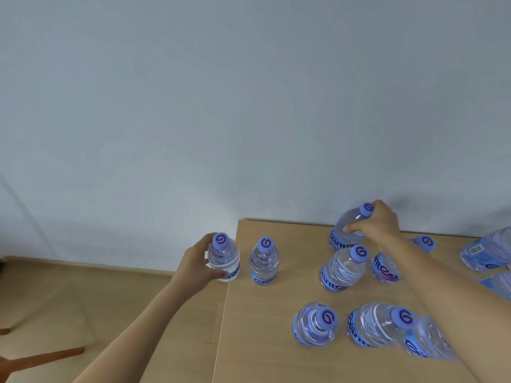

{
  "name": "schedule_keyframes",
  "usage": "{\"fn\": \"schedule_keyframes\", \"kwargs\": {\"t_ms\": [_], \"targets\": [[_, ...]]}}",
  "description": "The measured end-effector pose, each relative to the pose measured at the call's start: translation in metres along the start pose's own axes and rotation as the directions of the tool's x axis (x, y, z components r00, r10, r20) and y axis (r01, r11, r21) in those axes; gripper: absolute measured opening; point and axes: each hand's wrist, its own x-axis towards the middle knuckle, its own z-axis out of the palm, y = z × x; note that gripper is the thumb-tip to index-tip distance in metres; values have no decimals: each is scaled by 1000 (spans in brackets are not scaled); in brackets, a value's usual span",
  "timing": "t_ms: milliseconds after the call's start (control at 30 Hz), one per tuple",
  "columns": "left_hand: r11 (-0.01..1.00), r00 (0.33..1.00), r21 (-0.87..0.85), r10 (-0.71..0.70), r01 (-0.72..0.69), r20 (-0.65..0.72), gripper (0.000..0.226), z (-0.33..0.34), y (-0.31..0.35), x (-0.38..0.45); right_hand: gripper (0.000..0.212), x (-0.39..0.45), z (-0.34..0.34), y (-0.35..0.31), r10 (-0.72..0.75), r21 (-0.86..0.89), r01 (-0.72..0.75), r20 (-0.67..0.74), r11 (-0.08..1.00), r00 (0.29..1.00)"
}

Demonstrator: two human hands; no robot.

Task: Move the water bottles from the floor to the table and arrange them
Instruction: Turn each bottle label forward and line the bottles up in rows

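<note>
— What does each grip hold?

— The left hand (pixel 197 262) has its fingers curled round a water bottle (pixel 224 258) at the desk's left edge; whether its base sits on the desk (pixel 265 327) I cannot tell. The right hand (pixel 380 222) wraps a tilted bottle (pixel 349 226) near the desk's far edge, thumb on its side, fingers by the cap.

— And around them?

— A lone bottle (pixel 265 261) stands upright just beside the left one. Below the right hand stand a middle bottle (pixel 343 268) and another partly hidden by the forearm. Nearer the camera stand a front bottle (pixel 315 324) and two blurred neighbours. More bottles lie at the right edge. The wooden floor (pixel 116 294) shows at left.
</note>
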Motion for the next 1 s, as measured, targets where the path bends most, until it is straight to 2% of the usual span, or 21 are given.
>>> {"fn": "schedule_keyframes", "kwargs": {"t_ms": [233, 367, 467, 633, 733, 867, 933, 1000], "targets": [[1000, 1000, -3, -8, 8, 17, 64, 9, 3, -38, 61, -9, 4, 2, -15, 63, 15, 4, 998, 1000], [1000, 999, 21, 19, -20, 38, 66, 18, 4, -60, 64, -8, 8, 4, 31, 119, -31, 1, 992, 1000], [998, 996, 41, 44, -47, 82, 67, 28, 7, -72, 81, -11, 6, 0, 93, 236, -87, -14, 968, 996], [995, 980, 33, 84, -91, 181, 69, 55, 19, -79, 90, -24, -1, -12, 16, 287, 27, -145, 958, 989], [995, 968, 21, 93, -100, 235, 69, 71, 27, -80, 77, -37, -3, -21, -88, 255, 162, -278, 953, 956], [993, 958, 21, 109, -119, 267, 67, 83, 25, -83, 56, -63, 3, -35, -238, 287, 352, -365, 891, 900], [992, 957, 20, 116, -125, 266, 70, 84, 21, -84, 45, -73, 13, -39, -315, 269, 427, -374, 863, 872], [992, 948, 19, 115, -127, 297, 74, 81, 16, -84, 36, -81, 26, -42, -399, 262, 466, -270, 845, 876]]}}
